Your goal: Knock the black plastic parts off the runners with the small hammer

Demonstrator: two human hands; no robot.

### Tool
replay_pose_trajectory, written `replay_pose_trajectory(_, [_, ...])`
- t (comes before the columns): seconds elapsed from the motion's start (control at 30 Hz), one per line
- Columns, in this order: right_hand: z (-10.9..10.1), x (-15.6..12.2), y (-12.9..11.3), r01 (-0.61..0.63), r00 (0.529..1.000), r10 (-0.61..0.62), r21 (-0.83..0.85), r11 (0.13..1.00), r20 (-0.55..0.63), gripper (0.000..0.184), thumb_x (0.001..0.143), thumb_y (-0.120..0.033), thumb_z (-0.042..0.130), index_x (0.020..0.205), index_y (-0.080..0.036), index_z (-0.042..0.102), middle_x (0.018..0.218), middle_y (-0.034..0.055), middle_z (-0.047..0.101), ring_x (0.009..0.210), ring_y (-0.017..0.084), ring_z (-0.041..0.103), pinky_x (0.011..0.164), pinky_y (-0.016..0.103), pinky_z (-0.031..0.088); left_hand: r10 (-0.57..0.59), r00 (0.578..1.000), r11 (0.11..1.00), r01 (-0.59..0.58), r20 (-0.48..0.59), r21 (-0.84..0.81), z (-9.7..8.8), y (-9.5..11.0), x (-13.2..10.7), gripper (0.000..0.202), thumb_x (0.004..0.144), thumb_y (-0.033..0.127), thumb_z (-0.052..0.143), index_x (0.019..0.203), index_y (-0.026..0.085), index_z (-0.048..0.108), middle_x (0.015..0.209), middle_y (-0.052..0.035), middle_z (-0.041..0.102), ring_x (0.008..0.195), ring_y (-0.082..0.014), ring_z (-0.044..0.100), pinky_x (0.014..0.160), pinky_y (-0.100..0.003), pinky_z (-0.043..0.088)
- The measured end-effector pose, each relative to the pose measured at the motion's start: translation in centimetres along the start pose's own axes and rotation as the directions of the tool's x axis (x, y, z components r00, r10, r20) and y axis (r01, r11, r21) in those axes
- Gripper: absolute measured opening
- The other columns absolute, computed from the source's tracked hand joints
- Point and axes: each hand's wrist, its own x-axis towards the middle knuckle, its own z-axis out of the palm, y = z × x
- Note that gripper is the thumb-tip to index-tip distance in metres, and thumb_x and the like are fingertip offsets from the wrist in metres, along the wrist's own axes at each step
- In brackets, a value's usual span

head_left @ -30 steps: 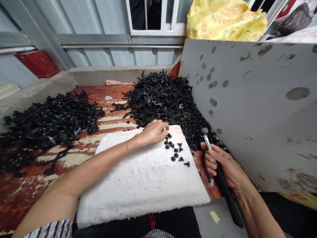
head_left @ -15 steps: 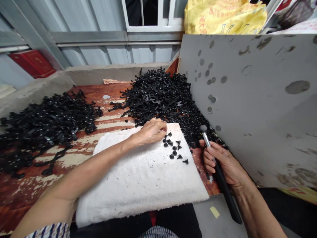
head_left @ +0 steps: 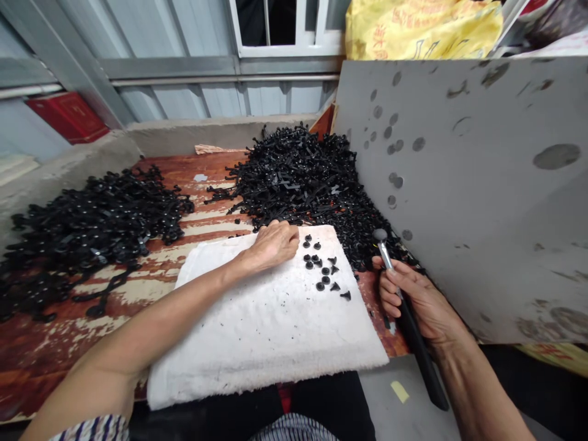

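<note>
My left hand (head_left: pixel 275 243) rests at the far edge of a folded white towel (head_left: pixel 271 331), fingers curled in. Whatever its fingers hold, if anything, is hidden. Just right of it, several small black plastic pieces with round flat heads and short stems (head_left: pixel 326 280) are scattered on the towel, some upright and some on their sides. Off the towel's right side, my right hand (head_left: pixel 408 294) is wrapped around a tool with a long black handle (head_left: pixel 425 373), a shiny metal neck and a rounded grey head pointing away from me.
A big heap of black plastic parts (head_left: pixel 294 171) lies beyond the towel, trailing right along an upright grey board (head_left: pixel 459 208). Another black heap (head_left: pixel 101 211) covers the left side of the worn red-brown table (head_left: pixel 206 211). A yellow sack (head_left: pixel 422 30) shows behind the board.
My left hand has drawn slightly left, away from the small pieces, and more of them show on the towel beside it. My right hand keeps its hold on the tool.
</note>
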Motion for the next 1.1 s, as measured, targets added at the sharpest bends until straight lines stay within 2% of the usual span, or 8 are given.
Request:
replay_pose_trajectory(0.2, [0.1, 0.0, 0.0, 0.002, 1.0, -0.002, 0.008, 1.0, -0.001, 0.034, 0.068, -0.032, 0.082, 0.095, -0.02, 0.065, 0.054, -0.0072, 0.044, 0.04, 0.005, 0.036, 0.033, 0.017, 0.032, 0.081, 0.997, 0.99, -0.081, 0.008, 0.114, 0.8, -0.5, -1.4, 0.023, 0.089, 0.017, 0.039, 0.09, 0.02, 0.061, 0.095, -0.0091, 0.06, 0.092, -0.0256, 0.049, 0.081, -0.041, 0.038])
replay_pose_trajectory(0.33, [0.1, 0.1, 0.0, -0.002, 1.0, 0.002, 0.004, 1.0, -0.008, 0.035, 0.067, -0.032, 0.083, 0.094, -0.019, 0.066, 0.053, -0.0073, 0.043, 0.041, 0.006, 0.036, 0.033, 0.017, 0.033, 0.183, 0.983, 0.96, -0.18, 0.007, 0.214, 1.1, 0.0, -1.7, 0.029, 0.092, 0.012, 0.033, 0.092, 0.017, 0.062, 0.097, -0.0119, 0.058, 0.096, -0.0271, 0.047, 0.08, -0.04, 0.035])
replay_pose_trajectory(0.47, [0.1, 0.0, 0.0, 0.002, 1.0, -0.002, -0.011, 1.0, -0.013, 0.037, 0.065, -0.034, 0.084, 0.094, -0.02, 0.065, 0.052, -0.0078, 0.043, 0.041, 0.005, 0.035, 0.034, 0.016, 0.033, 0.264, 0.963, 0.932, -0.268, 0.053, 0.245, 1.0, 0.3, -1.5, 0.032, 0.088, 0.004, 0.032, 0.09, 0.017, 0.061, 0.096, -0.0133, 0.059, 0.093, -0.0273, 0.049, 0.077, -0.039, 0.035])
replay_pose_trajectory(0.6, [0.1, 0.0, 0.0, -0.007, 1.0, 0.006, -0.017, 1.0, -0.008, 0.038, 0.066, -0.035, 0.083, 0.095, -0.021, 0.064, 0.053, -0.0082, 0.044, 0.04, 0.005, 0.037, 0.034, 0.016, 0.033, 0.229, 0.973, 0.962, -0.233, 0.041, 0.146, 0.5, 0.5, -1.1, 0.026, 0.084, 0.005, 0.035, 0.082, 0.017, 0.058, 0.085, -0.0112, 0.059, 0.079, -0.0234, 0.051, 0.071, -0.037, 0.035])
replay_pose_trajectory(0.73, [0.0, 0.1, 0.0, -0.011, 1.0, 0.01, -0.012, 1.0, -0.008, 0.037, 0.067, -0.034, 0.082, 0.096, -0.021, 0.063, 0.054, -0.0081, 0.045, 0.04, 0.005, 0.038, 0.034, 0.016, 0.033, 0.191, 0.981, 0.971, -0.184, 0.032, -0.154, 0.0, 0.3, -0.5, 0.017, 0.081, 0.01, 0.043, 0.069, 0.019, 0.052, 0.068, -0.0019, 0.054, 0.064, -0.0151, 0.047, 0.063, -0.03, 0.033])
replay_pose_trajectory(0.83, [-0.1, 0.1, 0.1, -0.013, 1.0, 0.013, -0.007, 1.0, -0.01, 0.039, 0.067, -0.034, 0.083, 0.097, -0.02, 0.063, 0.053, -0.0083, 0.044, 0.04, 0.005, 0.038, 0.034, 0.016, 0.033, 0.191, 0.98, 0.946, -0.169, 0.052, -0.276, 0.0, 0.0, 0.2, 0.017, 0.077, 0.008, 0.047, 0.064, 0.018, 0.051, 0.061, 0.0018, 0.05, 0.059, -0.0116, 0.044, 0.06, -0.026, 0.032])
replay_pose_trajectory(0.97, [-0.3, 0.1, 0.2, -0.016, 1.0, 0.016, 0.0, 1.0, -0.011, 0.039, 0.067, -0.033, 0.083, 0.098, -0.02, 0.063, 0.052, -0.0086, 0.043, 0.04, 0.005, 0.038, 0.034, 0.016, 0.033, 0.213, 0.976, 0.953, -0.197, 0.045, -0.229, 0.2, -0.6, 1.0, 0.019, 0.078, 0.011, 0.05, 0.061, 0.017, 0.051, 0.062, 0.0007, 0.051, 0.062, -0.0123, 0.047, 0.06, -0.026, 0.032])
replay_pose_trajectory(1.1, [-0.3, 0.2, 0.2, -0.015, 1.0, 0.015, 0.006, 1.0, -0.012, 0.04, 0.066, -0.034, 0.084, 0.096, -0.02, 0.063, 0.051, -0.0083, 0.045, 0.04, 0.005, 0.038, 0.033, 0.016, 0.034, 0.155, 0.988, 0.986, -0.155, -0.007, -0.068, -0.1, -1.0, 1.2, 0.016, 0.081, 0.013, 0.049, 0.067, 0.017, 0.054, 0.07, -0.0023, 0.053, 0.067, -0.0145, 0.048, 0.065, -0.028, 0.035])
